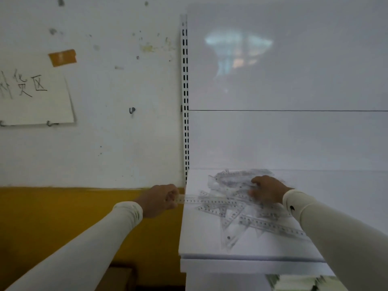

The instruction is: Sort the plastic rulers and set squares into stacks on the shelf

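A loose heap of clear plastic rulers and set squares (pixel 235 211) lies on the white shelf (pixel 201 244), spread from its back to its middle. My left hand (pixel 163 199), just off the shelf's left edge, is shut on one end of a clear straight ruler (pixel 210 201) that reaches right across the heap. My right hand (pixel 267 190) rests on the back part of the heap, fingers curled on a clear piece there; which piece it is cannot be made out. Another long ruler (pixel 273 226) lies slanted toward the front right.
A slotted white upright (pixel 184 101) stands at the shelf's back-left corner, with glossy white back panels (pixel 294 133) behind. To the left, a stained wall holds a taped paper sign (pixel 35 95) above a yellow band (pixel 63 206). A lower shelf (pixel 294 282) holds more items.
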The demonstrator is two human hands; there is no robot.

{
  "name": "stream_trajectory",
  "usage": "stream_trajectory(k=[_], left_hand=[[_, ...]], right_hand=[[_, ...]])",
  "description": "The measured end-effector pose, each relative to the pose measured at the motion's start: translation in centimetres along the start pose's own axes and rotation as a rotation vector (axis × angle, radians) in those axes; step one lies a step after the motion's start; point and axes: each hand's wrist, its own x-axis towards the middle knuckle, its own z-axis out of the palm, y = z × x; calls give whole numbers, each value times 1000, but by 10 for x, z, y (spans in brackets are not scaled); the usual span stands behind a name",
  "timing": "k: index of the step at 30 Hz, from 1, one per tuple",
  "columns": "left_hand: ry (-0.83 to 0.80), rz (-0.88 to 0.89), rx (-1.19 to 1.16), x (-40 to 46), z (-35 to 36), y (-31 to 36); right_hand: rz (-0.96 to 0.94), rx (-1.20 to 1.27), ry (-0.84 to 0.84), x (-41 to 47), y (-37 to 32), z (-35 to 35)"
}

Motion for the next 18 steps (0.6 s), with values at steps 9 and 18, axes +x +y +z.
stream_trajectory(k=[9,18], left_hand=[[-10,15,-32,2,6,11],[23,68,-88,5,0,15]], right_hand=[[1,10,52,-3,6,-3],[49,177,217,-24,7,-17]])
